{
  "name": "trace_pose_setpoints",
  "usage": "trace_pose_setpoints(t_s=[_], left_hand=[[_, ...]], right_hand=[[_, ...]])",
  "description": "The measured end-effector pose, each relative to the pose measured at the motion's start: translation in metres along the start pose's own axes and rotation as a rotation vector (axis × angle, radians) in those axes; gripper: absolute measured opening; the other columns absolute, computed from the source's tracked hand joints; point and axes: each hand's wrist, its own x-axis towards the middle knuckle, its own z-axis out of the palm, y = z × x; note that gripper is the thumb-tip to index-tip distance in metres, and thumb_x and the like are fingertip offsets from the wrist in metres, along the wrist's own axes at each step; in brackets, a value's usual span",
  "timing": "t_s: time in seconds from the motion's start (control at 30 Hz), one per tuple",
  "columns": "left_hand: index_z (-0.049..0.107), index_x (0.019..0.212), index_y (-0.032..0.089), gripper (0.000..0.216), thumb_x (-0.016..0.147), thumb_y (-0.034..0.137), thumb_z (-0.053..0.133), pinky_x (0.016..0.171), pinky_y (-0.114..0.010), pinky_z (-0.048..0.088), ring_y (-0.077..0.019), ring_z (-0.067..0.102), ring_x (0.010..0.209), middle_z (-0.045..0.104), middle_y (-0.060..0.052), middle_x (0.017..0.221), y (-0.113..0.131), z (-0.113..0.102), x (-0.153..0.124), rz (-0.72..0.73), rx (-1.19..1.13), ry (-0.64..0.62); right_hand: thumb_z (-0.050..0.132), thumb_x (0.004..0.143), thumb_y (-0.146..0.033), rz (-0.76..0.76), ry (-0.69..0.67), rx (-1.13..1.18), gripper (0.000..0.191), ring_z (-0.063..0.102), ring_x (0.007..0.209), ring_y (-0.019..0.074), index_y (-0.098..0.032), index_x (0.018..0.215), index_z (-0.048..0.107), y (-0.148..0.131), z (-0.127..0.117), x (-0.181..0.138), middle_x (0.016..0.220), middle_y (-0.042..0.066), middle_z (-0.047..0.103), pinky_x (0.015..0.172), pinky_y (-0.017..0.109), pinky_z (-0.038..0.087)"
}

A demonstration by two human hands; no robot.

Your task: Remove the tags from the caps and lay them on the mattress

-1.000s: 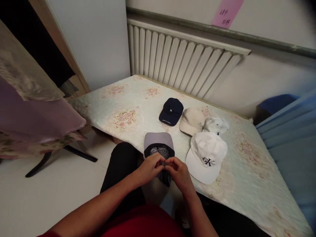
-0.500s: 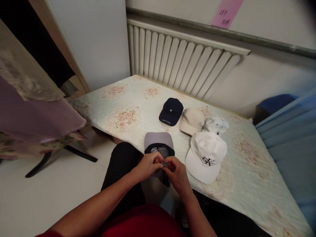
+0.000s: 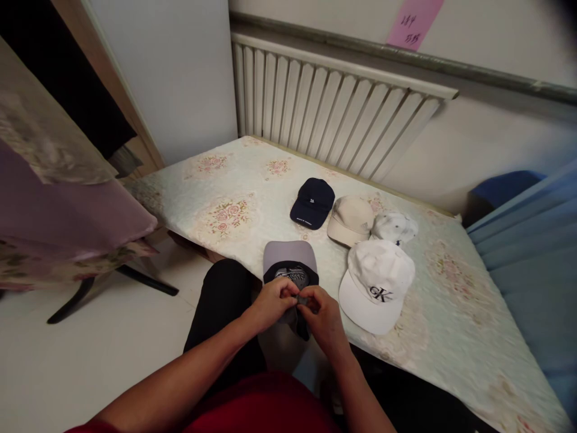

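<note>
A grey-brimmed dark cap lies upside down at the near edge of the bed, brim pointing away from me. My left hand and my right hand meet at its back, both pinched closed on the cap's rear strap. To the right lies a white cap with black letters on it. Farther back sit a navy cap, a beige cap and a pale patterned cap.
The caps rest on a floral mattress pushed against a white radiator. A chair draped with purple and floral cloth stands at the left. Blue fabric hangs at the right. A pink note is stuck on the wall.
Both hands have drawn slightly closer together over the cap's back strap, fingers working on it. The caps on the bed have not moved.
</note>
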Motion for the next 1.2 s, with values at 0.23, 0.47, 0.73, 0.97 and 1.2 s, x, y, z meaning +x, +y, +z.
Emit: trace_pose_setpoints(t_s=[0.23, 0.47, 0.73, 0.97, 1.2], left_hand=[[0.056, 0.077, 0.015, 0.015, 0.062, 0.015, 0.057, 0.056, -0.022, 0.040, -0.0081, 0.050, 0.056, 0.056, 0.003, 0.066, 0.004, 0.004, -0.002, -0.118, -0.245, -0.044], [0.054, 0.074, 0.015, 0.016, 0.058, 0.014, 0.056, 0.050, -0.020, 0.036, -0.0061, 0.048, 0.048, 0.052, 0.006, 0.059, 0.009, -0.001, -0.002, -0.201, -0.322, -0.091], [0.054, 0.076, 0.015, 0.019, 0.058, 0.011, 0.054, 0.048, -0.019, 0.032, -0.0054, 0.046, 0.049, 0.052, 0.005, 0.063, 0.004, -0.002, -0.003, -0.251, -0.420, -0.112], [0.054, 0.081, 0.014, 0.023, 0.059, 0.011, 0.052, 0.051, -0.020, 0.034, -0.0061, 0.045, 0.050, 0.051, 0.005, 0.064, 0.005, -0.014, -0.010, -0.234, -0.452, -0.032], [0.057, 0.090, 0.015, 0.022, 0.070, 0.013, 0.047, 0.059, -0.024, 0.038, -0.0117, 0.049, 0.062, 0.053, 0.001, 0.070, 0.007, -0.020, -0.015, -0.114, 0.038, -0.025]], right_hand=[[0.057, 0.070, -0.013, -0.036, 0.025, 0.006, 0.015, 0.054, 0.067, 0.0144, -0.022, 0.082, 0.058, -0.001, 0.003, -0.002, 0.089, 0.002, 0.063, 0.061, 0.027, 0.043], [0.056, 0.068, -0.009, -0.079, 0.010, -0.034, 0.020, 0.054, 0.069, 0.0146, -0.021, 0.085, 0.057, -0.002, 0.005, -0.004, 0.087, 0.002, 0.062, 0.063, 0.028, 0.043], [0.058, 0.069, -0.009, -0.118, 0.022, -0.056, 0.021, 0.052, 0.069, 0.0142, -0.021, 0.087, 0.057, -0.005, 0.005, -0.004, 0.083, 0.000, 0.058, 0.062, 0.026, 0.042], [0.056, 0.070, -0.008, -0.118, 0.053, -0.018, 0.021, 0.049, 0.064, 0.0130, -0.021, 0.087, 0.056, -0.001, 0.001, -0.003, 0.079, -0.001, 0.053, 0.061, 0.026, 0.042], [0.057, 0.069, -0.006, -0.166, 0.018, -0.061, 0.026, 0.054, 0.078, 0.0159, -0.021, 0.090, 0.057, -0.005, 0.002, -0.003, 0.084, 0.001, 0.058, 0.072, 0.029, 0.044]])
